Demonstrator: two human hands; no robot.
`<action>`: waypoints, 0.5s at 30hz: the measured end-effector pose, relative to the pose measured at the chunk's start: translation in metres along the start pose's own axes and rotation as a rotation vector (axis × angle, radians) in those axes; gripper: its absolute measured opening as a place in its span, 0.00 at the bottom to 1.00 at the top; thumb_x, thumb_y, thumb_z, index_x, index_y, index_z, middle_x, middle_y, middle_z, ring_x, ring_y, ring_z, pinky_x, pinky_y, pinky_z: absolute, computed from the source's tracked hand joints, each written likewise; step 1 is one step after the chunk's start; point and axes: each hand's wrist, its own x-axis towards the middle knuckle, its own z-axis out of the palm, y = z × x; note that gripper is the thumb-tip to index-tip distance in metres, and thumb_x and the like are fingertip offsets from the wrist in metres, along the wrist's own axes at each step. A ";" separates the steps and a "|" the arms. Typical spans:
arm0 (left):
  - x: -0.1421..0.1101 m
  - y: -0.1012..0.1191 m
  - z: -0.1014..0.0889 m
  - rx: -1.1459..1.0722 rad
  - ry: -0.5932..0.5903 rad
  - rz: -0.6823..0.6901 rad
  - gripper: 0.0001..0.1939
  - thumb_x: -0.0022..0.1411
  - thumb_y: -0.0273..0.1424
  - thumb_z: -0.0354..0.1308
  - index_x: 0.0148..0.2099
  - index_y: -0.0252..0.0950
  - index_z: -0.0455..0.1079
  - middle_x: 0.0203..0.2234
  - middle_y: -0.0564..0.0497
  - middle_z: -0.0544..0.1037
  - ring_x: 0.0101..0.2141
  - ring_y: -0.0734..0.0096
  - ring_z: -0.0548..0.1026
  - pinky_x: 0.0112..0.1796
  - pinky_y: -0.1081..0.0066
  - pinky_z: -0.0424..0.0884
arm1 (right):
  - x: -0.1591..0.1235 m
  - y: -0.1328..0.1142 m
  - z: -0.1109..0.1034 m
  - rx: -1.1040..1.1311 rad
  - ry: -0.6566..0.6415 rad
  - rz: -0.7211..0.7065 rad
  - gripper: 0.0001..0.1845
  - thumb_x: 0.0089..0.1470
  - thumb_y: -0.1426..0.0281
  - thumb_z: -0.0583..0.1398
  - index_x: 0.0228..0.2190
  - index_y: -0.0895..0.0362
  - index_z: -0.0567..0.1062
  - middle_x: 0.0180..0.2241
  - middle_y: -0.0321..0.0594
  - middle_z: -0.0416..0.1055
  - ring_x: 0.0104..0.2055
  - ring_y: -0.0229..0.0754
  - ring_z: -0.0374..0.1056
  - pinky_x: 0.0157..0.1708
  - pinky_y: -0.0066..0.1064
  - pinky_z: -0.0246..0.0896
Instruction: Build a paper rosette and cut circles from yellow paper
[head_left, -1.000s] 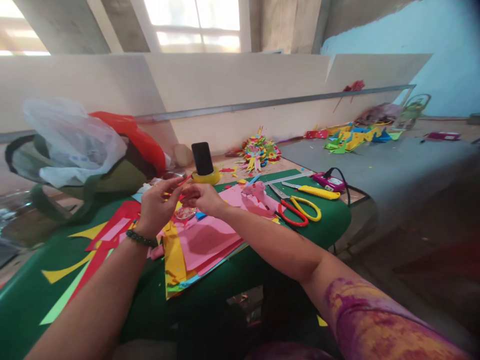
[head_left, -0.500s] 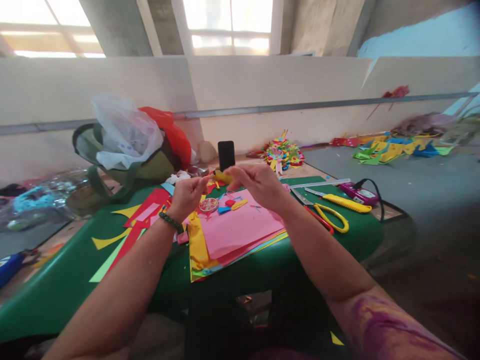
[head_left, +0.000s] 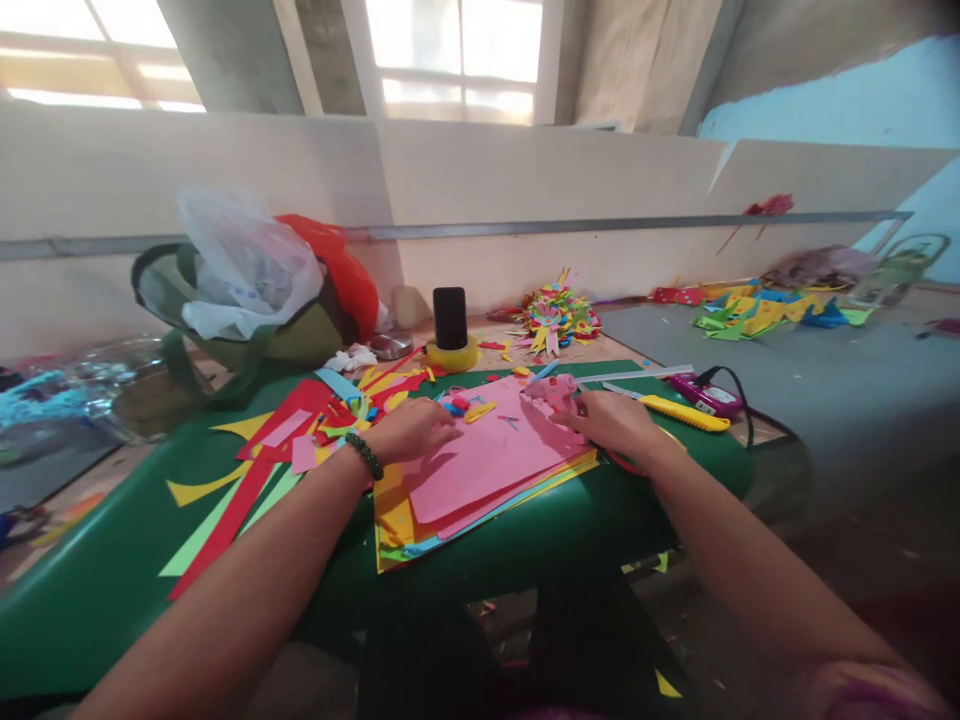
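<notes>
From the head view, I see the left hand (head_left: 416, 430) palm down over the left side of the pink paper (head_left: 487, 475), fingers loosely bent; whether anything is pinched beneath them I can't make out. The right hand (head_left: 619, 425) is half curled at the right end of what looks like a pink glue gun (head_left: 551, 391), lying by the paper's far right corner, well in from the right edge of the green tabletop (head_left: 637, 530); the fingertips come right up to it, though I can't say whether they grip it. If the gun is hot, a careless lift could drip glue on the paper or burn a finger. The yellow cutter (head_left: 688, 412), near the tabletop's right edge, has its blade pointing that way, so reaching low might nick the hand. The scissors (head_left: 624, 462), half hidden beneath the right wrist, could be snagged and dragged. A brush from the left fingers may scatter the loose yellow piece (head_left: 480, 411), and leaning on the paper might slide it over the tabletop's front edge
</notes>
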 end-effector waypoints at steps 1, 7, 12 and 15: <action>0.001 0.000 0.002 0.017 0.002 0.022 0.20 0.61 0.45 0.54 0.45 0.39 0.78 0.46 0.41 0.80 0.47 0.53 0.75 0.46 0.62 0.67 | 0.003 -0.002 0.003 -0.002 -0.009 -0.009 0.25 0.59 0.50 0.54 0.35 0.58 0.78 0.39 0.52 0.78 0.42 0.54 0.74 0.29 0.32 0.54; 0.001 0.002 0.001 0.031 0.065 0.085 0.21 0.66 0.41 0.49 0.50 0.37 0.76 0.49 0.39 0.77 0.47 0.56 0.75 0.47 0.61 0.68 | 0.014 0.008 0.002 0.042 0.143 0.031 0.24 0.61 0.53 0.53 0.35 0.58 0.78 0.37 0.52 0.79 0.39 0.52 0.75 0.28 0.32 0.52; 0.000 0.005 -0.010 0.023 0.179 -0.036 0.16 0.64 0.42 0.53 0.39 0.39 0.79 0.32 0.46 0.81 0.32 0.63 0.75 0.32 0.68 0.65 | 0.019 0.020 -0.011 0.053 0.166 0.057 0.26 0.61 0.52 0.53 0.31 0.59 0.77 0.33 0.51 0.78 0.35 0.48 0.73 0.25 0.31 0.48; 0.000 0.007 -0.013 0.053 0.177 -0.068 0.16 0.64 0.40 0.53 0.36 0.37 0.79 0.29 0.46 0.81 0.30 0.65 0.73 0.29 0.69 0.61 | 0.016 0.008 -0.008 0.063 0.081 -0.045 0.25 0.60 0.50 0.53 0.28 0.59 0.76 0.30 0.47 0.76 0.31 0.45 0.71 0.24 0.30 0.47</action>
